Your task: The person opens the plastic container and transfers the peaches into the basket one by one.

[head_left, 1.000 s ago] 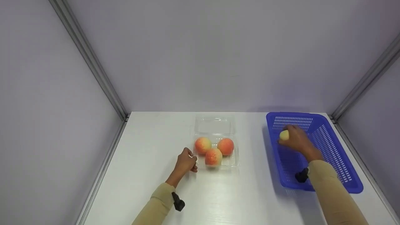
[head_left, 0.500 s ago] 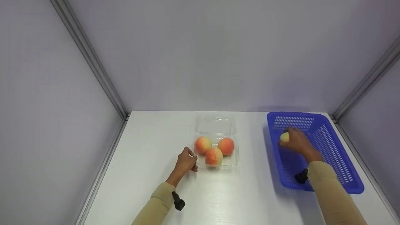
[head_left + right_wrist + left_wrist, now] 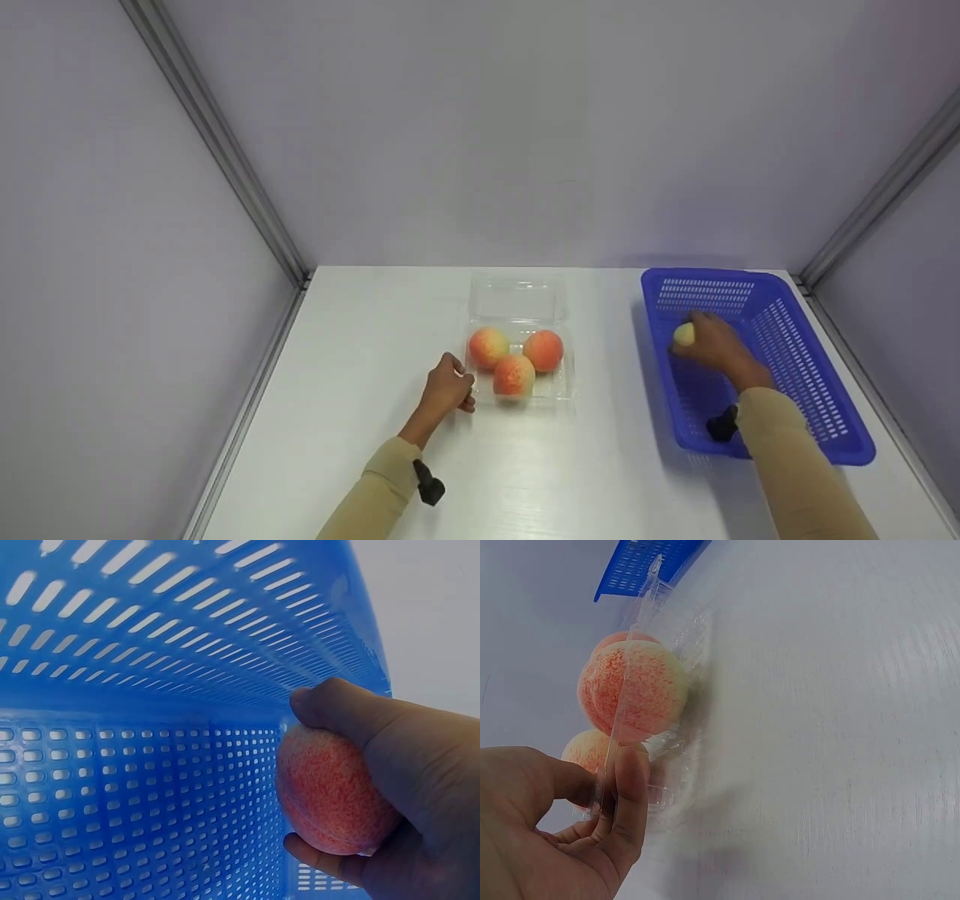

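Inside the blue basket [image 3: 806, 375], my right hand [image 3: 716, 345] grips a peach [image 3: 334, 791], thumb on one side and fingers on the other. Only a pale yellow part of that peach shows in the head view. My left hand [image 3: 448, 386] pinches the left rim of a clear plastic clamshell box [image 3: 551, 386] between thumb and fingers, as the left wrist view shows. Three more peaches sit in the box: a yellow-red one [image 3: 488, 348], an orange one [image 3: 543, 350] and a front one [image 3: 514, 376]. The box's lid [image 3: 516, 300] lies folded back behind it.
The white table [image 3: 360, 330] carries the box in the middle and the basket at the right. Grey walls [image 3: 480, 135] enclose it at the back and both sides, with metal posts [image 3: 225, 150] at the corners.
My right hand, with the peach in its grip, has sunk slightly toward the near side inside the basket. The left hand and the box have stayed in place.
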Available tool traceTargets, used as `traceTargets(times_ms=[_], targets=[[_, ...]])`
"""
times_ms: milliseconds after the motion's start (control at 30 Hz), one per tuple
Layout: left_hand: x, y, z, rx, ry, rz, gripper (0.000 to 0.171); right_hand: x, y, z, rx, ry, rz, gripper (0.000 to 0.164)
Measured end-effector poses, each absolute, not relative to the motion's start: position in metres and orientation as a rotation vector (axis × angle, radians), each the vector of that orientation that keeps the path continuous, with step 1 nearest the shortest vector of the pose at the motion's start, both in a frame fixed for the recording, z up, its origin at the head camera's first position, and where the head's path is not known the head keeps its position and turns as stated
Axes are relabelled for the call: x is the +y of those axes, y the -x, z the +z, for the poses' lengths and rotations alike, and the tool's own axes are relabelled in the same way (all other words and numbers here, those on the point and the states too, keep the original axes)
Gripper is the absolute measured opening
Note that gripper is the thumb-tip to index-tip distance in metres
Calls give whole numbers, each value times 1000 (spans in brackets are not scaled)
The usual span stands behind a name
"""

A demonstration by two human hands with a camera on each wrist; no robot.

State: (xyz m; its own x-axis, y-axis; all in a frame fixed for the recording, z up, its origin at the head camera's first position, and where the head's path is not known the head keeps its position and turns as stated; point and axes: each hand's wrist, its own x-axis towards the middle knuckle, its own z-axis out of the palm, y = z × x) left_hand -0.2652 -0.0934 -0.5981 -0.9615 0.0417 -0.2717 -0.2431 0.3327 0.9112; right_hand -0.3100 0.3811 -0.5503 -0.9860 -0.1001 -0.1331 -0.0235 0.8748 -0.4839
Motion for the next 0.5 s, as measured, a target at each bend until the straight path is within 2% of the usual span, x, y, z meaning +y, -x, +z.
traceTargets(times_ms=[500], targets=[[-96, 265, -595, 2356, 203, 1663, 9, 379, 310, -556, 2875, 128, -709, 63]])
